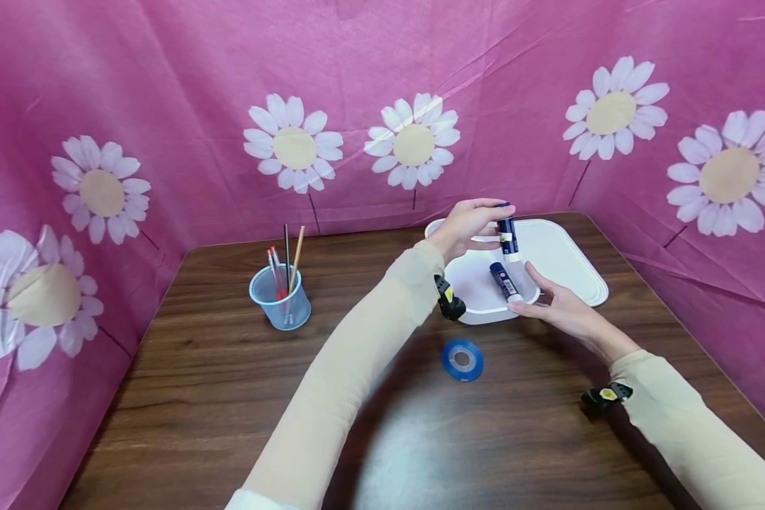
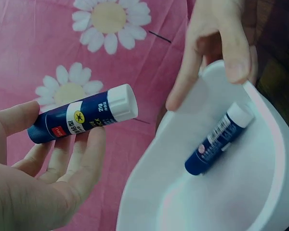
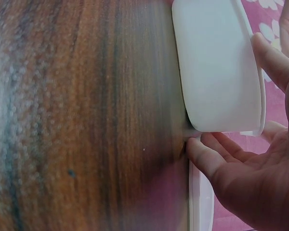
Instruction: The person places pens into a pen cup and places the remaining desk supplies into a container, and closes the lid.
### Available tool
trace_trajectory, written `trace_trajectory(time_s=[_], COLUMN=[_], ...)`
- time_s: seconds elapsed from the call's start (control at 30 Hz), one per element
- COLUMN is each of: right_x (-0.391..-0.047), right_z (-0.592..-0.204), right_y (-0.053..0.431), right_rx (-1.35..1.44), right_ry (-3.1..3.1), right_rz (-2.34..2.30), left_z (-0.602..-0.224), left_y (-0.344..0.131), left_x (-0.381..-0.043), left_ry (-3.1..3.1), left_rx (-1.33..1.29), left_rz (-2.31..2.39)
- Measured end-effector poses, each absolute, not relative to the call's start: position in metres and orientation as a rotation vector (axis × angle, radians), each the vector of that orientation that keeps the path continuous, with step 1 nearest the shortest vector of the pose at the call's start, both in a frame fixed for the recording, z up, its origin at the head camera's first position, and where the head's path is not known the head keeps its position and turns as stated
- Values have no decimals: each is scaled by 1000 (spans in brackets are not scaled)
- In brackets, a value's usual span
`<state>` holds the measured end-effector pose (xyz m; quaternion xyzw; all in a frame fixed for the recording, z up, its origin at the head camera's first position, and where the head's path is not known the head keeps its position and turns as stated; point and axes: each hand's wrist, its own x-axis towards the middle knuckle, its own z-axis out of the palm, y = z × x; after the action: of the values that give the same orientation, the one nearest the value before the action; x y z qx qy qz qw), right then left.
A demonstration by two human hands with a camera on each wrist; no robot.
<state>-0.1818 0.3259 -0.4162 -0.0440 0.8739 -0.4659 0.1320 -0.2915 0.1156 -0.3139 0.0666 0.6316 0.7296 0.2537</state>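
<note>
My left hand holds a dark blue glue stick between thumb and fingers, its white end pointing away from the palm. It hangs over a white plastic container, apart from it. Another blue glue stick lies inside the container, near the right wall. At that side, my right hand grips the container, with the thumb on its rim and the other fingers outside, low by the wall. The right fingertips are partly hidden in the head view.
A white lid lies flat behind and right of the container. In front sits a roll of blue tape. A light blue mesh cup with pens and pencils stands at the left. Pink flowered cloth borders the wooden table.
</note>
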Motion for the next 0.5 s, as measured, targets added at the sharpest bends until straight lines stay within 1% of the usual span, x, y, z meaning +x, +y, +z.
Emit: trace_trajectory(time_s=[0.3,0.5], right_x=[-182,-182], right_z=[-417,-419], right_y=[326,326], right_rx=[-119,-121], right_ry=[2555,2553], right_rz=[-1336,-1356], left_z=[-336,-350], left_y=[122,131], left_x=[-306,-308], left_ry=[1758,1836], left_rx=[77,4], left_rz=[1958,1916])
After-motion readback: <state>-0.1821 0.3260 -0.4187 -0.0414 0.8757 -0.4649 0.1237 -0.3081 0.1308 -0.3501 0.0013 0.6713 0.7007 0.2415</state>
